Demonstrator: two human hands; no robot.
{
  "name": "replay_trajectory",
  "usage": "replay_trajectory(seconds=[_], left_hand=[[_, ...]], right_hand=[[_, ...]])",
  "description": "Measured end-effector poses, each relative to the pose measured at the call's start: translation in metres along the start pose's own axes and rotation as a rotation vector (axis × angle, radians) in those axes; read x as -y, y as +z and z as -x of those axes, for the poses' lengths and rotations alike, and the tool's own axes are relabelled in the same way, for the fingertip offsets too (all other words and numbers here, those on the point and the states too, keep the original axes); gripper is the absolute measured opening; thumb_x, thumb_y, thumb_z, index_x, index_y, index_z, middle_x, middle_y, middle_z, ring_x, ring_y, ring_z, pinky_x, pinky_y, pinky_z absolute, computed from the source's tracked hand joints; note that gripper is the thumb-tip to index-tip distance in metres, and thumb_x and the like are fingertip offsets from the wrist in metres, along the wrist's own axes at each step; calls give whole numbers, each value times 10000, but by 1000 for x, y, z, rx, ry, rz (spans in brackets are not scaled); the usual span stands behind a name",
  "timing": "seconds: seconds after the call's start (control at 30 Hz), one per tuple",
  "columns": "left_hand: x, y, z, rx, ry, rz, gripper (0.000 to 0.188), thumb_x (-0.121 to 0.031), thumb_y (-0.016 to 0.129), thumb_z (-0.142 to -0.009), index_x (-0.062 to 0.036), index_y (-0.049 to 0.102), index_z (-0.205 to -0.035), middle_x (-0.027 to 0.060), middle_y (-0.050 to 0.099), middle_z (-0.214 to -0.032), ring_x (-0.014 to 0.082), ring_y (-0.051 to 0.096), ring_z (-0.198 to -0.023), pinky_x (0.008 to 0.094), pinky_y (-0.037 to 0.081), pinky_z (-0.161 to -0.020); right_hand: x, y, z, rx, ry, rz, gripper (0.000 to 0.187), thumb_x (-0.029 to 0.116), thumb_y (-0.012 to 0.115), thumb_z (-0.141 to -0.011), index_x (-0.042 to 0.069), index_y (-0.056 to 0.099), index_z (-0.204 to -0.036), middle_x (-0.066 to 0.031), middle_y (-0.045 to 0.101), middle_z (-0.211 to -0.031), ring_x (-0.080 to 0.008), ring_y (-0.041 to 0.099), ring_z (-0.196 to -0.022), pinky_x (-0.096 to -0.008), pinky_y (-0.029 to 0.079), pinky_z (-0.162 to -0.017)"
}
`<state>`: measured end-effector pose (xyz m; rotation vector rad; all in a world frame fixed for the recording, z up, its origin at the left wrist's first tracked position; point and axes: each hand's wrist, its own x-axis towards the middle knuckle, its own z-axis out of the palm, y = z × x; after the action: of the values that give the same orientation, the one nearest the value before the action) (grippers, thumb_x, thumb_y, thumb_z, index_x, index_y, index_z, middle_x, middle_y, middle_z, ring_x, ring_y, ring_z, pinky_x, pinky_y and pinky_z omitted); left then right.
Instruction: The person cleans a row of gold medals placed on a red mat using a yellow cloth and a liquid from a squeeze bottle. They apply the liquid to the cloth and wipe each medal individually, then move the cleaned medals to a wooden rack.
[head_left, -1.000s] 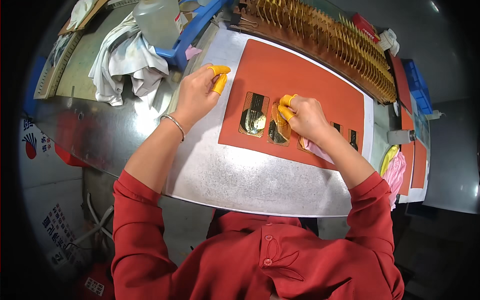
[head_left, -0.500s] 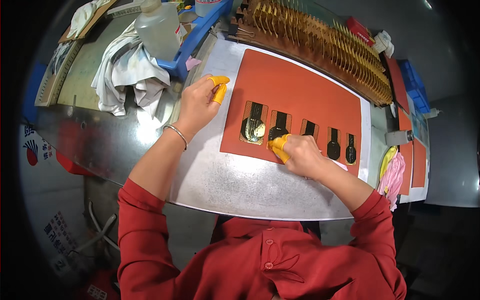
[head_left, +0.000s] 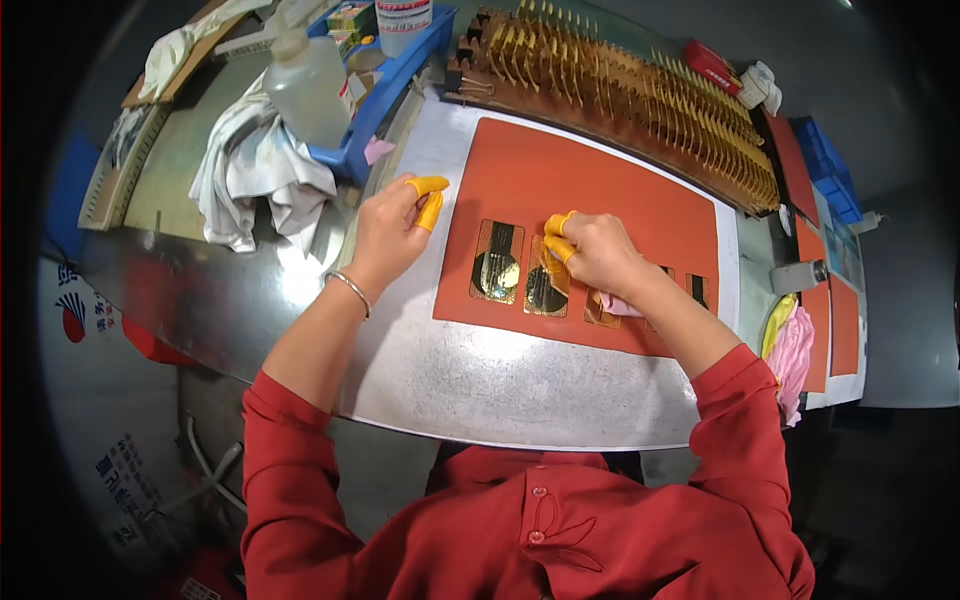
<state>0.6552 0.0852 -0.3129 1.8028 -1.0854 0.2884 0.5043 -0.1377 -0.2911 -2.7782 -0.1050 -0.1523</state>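
My right hand [head_left: 600, 250], with yellow finger cots on thumb and forefinger, pinches a thin, translucent amber film [head_left: 555, 270] over the second of several thin, gold-edged flat pieces. That piece [head_left: 543, 296] has a black round area and a black strip, now partly covered by the film. A pink cloth [head_left: 617, 305] shows under the same hand. The leftmost piece [head_left: 497, 262] lies flat and shiny beside it. My left hand [head_left: 395, 228], also in yellow finger cots, hovers by the left edge of the orange-red mat [head_left: 580, 180], its fingertips apart and nothing visible between them.
Behind the mat, a brown rack [head_left: 620, 90] holds rows of upright gold-coloured sheets. A white cloth [head_left: 265, 170], a translucent bottle [head_left: 308, 90] and a blue tray [head_left: 385, 90] are at left. A grey bottle [head_left: 797, 276] and pink cloth [head_left: 793, 350] are at right.
My right hand has moved up and away from the second piece's lower edge, lifting the amber film into view. My left hand stays nearly in place.
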Motion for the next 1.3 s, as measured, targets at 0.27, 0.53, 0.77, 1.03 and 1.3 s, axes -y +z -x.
replay_trajectory(seconds=[0.27,0.53,0.77,1.03,1.3], left_hand=[[-13,-16,-5,-111,81,-17,179,34,632,-748,-22,650,-918,53,472,-649,136,394,-473,258,322,-439],[-33,-76,-23,-500,109,-159,297,13,608,-785,19,578,-1080,70,487,-824,155,461,-681,254,390,-610],[17,-94,-42,-651,-154,-160,728,-236,704,-792,70,308,-1321,221,373,-1325,319,355,-1248,372,248,-1056],[27,-84,-58,-472,-280,-87,734,-222,781,-699,54,385,-1252,195,545,-1153,270,544,-1061,340,425,-901],[33,-84,-61,-471,-342,-118,628,-231,793,-676,42,473,-1143,174,567,-1057,288,566,-973,352,442,-842]], right_hand=[[60,-7,51,168,-334,-155,90,81,597,-743,8,547,-728,-125,565,-632,-277,576,-559,-405,463,-508],[53,-69,-38,-109,252,-1396,86,127,558,-891,43,576,-894,6,526,-649,-80,480,-546,-207,378,-500],[63,-64,-166,-161,-63,-1688,163,173,472,-932,62,588,-958,11,496,-634,-83,443,-520,-231,362,-472],[104,-62,-216,-44,-100,-1956,173,125,410,-924,87,561,-849,24,435,-595,-76,398,-492,-218,320,-445],[107,-63,-238,-96,-79,-1809,211,116,395,-919,92,604,-901,-7,556,-694,-103,519,-575,-252,428,-491]])
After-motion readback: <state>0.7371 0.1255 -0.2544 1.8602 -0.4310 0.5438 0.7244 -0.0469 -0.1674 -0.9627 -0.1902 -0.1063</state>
